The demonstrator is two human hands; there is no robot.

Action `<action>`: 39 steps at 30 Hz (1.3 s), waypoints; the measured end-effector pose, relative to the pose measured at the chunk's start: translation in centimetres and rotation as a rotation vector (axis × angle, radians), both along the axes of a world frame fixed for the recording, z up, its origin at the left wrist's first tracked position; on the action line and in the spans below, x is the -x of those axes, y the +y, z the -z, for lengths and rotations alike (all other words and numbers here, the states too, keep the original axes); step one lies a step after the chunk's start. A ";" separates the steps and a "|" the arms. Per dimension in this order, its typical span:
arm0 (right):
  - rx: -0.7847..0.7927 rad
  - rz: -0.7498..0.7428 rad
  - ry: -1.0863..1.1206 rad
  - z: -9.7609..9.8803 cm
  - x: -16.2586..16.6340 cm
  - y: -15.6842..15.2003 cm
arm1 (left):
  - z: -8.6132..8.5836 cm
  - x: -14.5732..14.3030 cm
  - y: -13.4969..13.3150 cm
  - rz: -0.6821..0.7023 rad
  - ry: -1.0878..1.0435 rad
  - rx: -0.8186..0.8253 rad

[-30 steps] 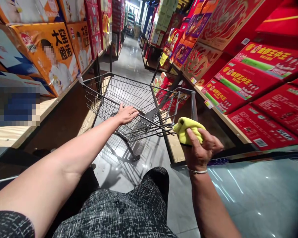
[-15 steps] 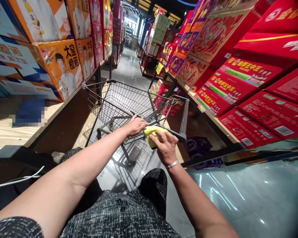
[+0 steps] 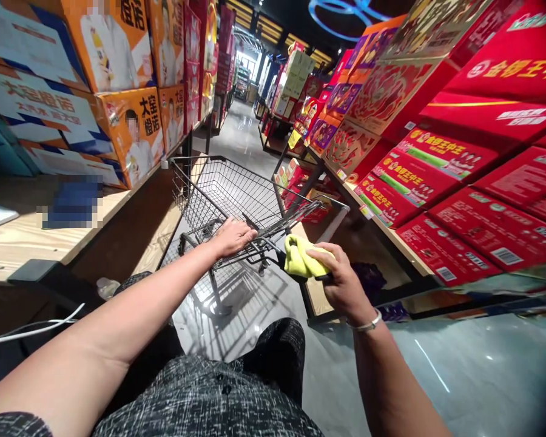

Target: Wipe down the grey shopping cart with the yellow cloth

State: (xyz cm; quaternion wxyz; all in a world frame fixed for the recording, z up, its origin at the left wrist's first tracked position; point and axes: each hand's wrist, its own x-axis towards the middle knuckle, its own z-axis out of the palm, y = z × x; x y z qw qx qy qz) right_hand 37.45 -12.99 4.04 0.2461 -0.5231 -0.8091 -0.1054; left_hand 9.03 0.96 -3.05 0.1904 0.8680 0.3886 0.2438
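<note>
A black wire shopping cart (image 3: pixel 236 194) stands in the aisle in front of me, with nothing in its basket. My left hand (image 3: pixel 231 235) grips the near rim of the basket, fingers curled over the wire. My right hand (image 3: pixel 341 280) presses a bunched yellow cloth (image 3: pixel 300 257) against the cart's dark handle bar (image 3: pixel 334 223) at its near end. A thin bracelet circles my right wrist. My dark patterned trousers fill the bottom of the view.
Red gift boxes (image 3: pixel 459 182) line slanted shelves on the right. Orange and blue cartons (image 3: pixel 127 127) stack on a wooden shelf (image 3: pixel 22 243) on the left. The glossy grey floor (image 3: pixel 437 376) runs down a long aisle. A white cable (image 3: pixel 31 331) lies at lower left.
My right hand slid the yellow cloth along the cart's handle, first left toward my other hand, then back right. The left hand kept its hold on the basket rim.
</note>
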 end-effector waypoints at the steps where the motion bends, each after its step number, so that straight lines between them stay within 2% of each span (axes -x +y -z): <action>1: 0.029 -0.012 -0.004 0.1 -0.6 1.3 | -0.3 0.1 -0.7 -0.002 -0.038 0.011; 2: 0.040 0.012 -0.026 -0.1 -1.2 2.6 | -0.7 0.0 -1.4 0.002 -0.089 0.020; 4: 0.024 0.155 -0.111 -0.8 -2.3 5.4 | -1.4 -0.3 -3.0 0.025 -0.194 0.004; 7: -0.066 0.378 -0.217 -2.9 -2.2 9.4 | -2.2 -0.8 -4.9 -0.010 -0.297 -0.001; 10: -0.072 0.391 -0.232 -5.1 0.5 13.2 | -2.3 -0.6 -5.7 -0.097 -0.358 0.030; 13: 0.084 0.385 -0.273 -7.1 3.6 16.7 | -2.2 0.1 -5.7 -0.160 -0.392 0.075; 16: 0.143 0.418 -0.317 -8.8 5.6 19.5 | -2.0 1.1 -5.5 -0.171 -0.428 0.098; 18: 0.155 0.467 -0.342 -9.3 6.5 20.9 | -1.8 1.8 -5.5 -0.165 -0.466 0.086; 20: 0.344 0.446 -0.462 -8.9 7.4 21.7 | -1.6 2.5 -5.5 -0.170 -0.505 0.067; 22: 0.614 0.342 -0.628 -8.1 8.5 22.1 | -1.3 3.3 -5.5 -0.180 -0.530 0.045; 24: 0.794 0.237 -0.728 -7.3 9.9 22.0 | -1.0 4.0 -5.4 -0.191 -0.545 0.021; 26: 0.882 0.135 -0.715 -6.8 11.8 21.7 | -0.5 4.5 -5.2 -0.206 -0.563 -0.007; 29: 1.009 -0.122 -0.621 -6.6 15.6 20.6 | 0.4 5.0 -4.6 -0.247 -0.590 -0.030; 33: 1.011 -0.402 -0.436 -5.6 20.3 19.3 | 1.5 5.4 -3.8 -0.323 -0.635 -0.046; 35: 1.015 -0.414 -0.423 -5.1 20.8 19.5 | 1.8 5.7 -3.5 -0.348 -0.657 -0.057; 36: 1.016 -0.368 -0.453 -5.0 20.5 19.8 | 1.8 5.9 -3.4 -0.354 -0.663 -0.059; 39: 0.914 -0.091 -0.546 -6.0 16.9 21.0 | 1.7 6.6 -3.3 -0.354 -0.657 -0.061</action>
